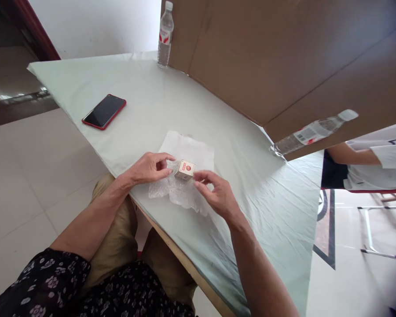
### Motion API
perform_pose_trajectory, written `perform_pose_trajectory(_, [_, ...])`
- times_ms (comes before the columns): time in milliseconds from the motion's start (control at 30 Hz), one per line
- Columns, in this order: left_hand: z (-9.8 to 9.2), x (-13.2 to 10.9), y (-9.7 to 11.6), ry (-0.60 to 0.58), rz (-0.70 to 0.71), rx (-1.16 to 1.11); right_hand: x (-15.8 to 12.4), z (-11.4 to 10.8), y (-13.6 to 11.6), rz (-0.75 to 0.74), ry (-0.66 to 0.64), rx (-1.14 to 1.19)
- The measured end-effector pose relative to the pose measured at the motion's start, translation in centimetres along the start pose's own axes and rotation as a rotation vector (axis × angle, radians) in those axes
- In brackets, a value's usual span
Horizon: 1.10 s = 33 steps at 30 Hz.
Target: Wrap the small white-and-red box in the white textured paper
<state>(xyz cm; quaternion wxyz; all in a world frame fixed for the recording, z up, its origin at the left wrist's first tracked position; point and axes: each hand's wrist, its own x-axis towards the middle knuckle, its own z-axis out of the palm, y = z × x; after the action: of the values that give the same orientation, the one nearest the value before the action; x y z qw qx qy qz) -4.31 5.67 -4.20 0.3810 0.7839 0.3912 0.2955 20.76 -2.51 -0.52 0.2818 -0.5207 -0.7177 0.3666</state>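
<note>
A small cream-coloured box (pixel 186 167) with a red round print on top sits on a crinkled clear plastic wrap (pixel 163 187). Beneath and behind it lies a white sheet (pixel 198 152). My left hand (pixel 152 167) is just left of the box, thumb and forefinger apart, fingertips over the wrap and holding nothing. On the box's right side, my right hand (pixel 217 191) has its thumb and forefinger curved and apart; the fingertips are very close to the box, and I cannot tell whether they touch it.
A phone in a red case (pixel 104 112) lies on the pale tablecloth (pixel 141 94). Brown cardboard panels (pixel 237 57) stand along the back, with an upright water bottle (pixel 165 37) and a tilted-looking bottle (pixel 313 132) against them. Another person's arm (pixel 353 155) shows at right.
</note>
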Motion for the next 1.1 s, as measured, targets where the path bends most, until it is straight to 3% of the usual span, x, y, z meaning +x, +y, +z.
perform_pose_trajectory(67, [0.1, 0.0, -0.2, 0.048, 0.078, 0.085, 1.3, 0.5, 0.7, -0.033, 0.187, -0.102])
perform_pose_trajectory(100, [0.2, 0.0, -0.3, 0.06, 0.125, 0.137, 2.0, 0.8, 1.1, -0.052, 0.221, -0.157])
perform_pose_trajectory(267, [1.4, -0.2, -1.0, -0.086, 0.206, 0.33, 3.9, 1.9, 2.8, -0.097, 0.2, -0.292])
perform_pose_trajectory(367, [1.9, -0.2, -1.3, -0.127, 0.183, 0.407, 2.6, 0.1, 4.2, -0.06, 0.392, -0.278])
perform_pose_trajectory(467, [1.9, -0.1, -1.1, -0.134, 0.129, 0.472, 0.1, -3.3, 6.7, 0.096, 0.614, -0.248])
perform_pose_trajectory(533, [1.7, 0.0, -0.9, -0.152, 0.099, 0.505, -1.5, -5.3, 8.5, 0.252, 0.657, -0.263])
perform_pose_trajectory(600, [1.5, 0.0, -0.6, -0.167, 0.085, 0.539, -2.6, -6.6, 9.6, 0.353, 0.582, -0.325])
perform_pose_trajectory(667, [1.4, 0.0, -0.5, -0.176, 0.08, 0.57, -3.2, -6.8, 9.4, 0.305, 0.632, -0.434])
perform_pose_trajectory(767, [1.4, 0.0, -0.5, -0.179, 0.082, 0.592, -2.8, -5.5, 6.7, 0.089, 0.731, -0.531])
perform_pose_trajectory(800, [1.5, 0.1, -0.5, -0.179, 0.083, 0.594, -2.3, -4.7, 5.6, 0.025, 0.668, -0.523])
perform_pose_trajectory(867, [1.5, 0.1, -0.5, -0.177, 0.081, 0.595, -1.0, -2.9, 3.7, -0.084, 0.406, -0.477])
perform_pose_trajectory(967, [1.5, 0.1, -0.5, -0.186, 0.073, 0.596, 1.2, -0.7, 2.9, -0.144, 0.024, -0.44])
perform_pose_trajectory(1033, [1.4, 0.0, -0.6, -0.194, 0.064, 0.595, 2.1, 0.1, 3.7, -0.098, -0.08, -0.463])
perform_pose_trajectory(1100, [1.3, 0.0, -0.7, -0.2, 0.055, 0.592, 2.2, 0.2, 5.0, -0.055, -0.103, -0.495])
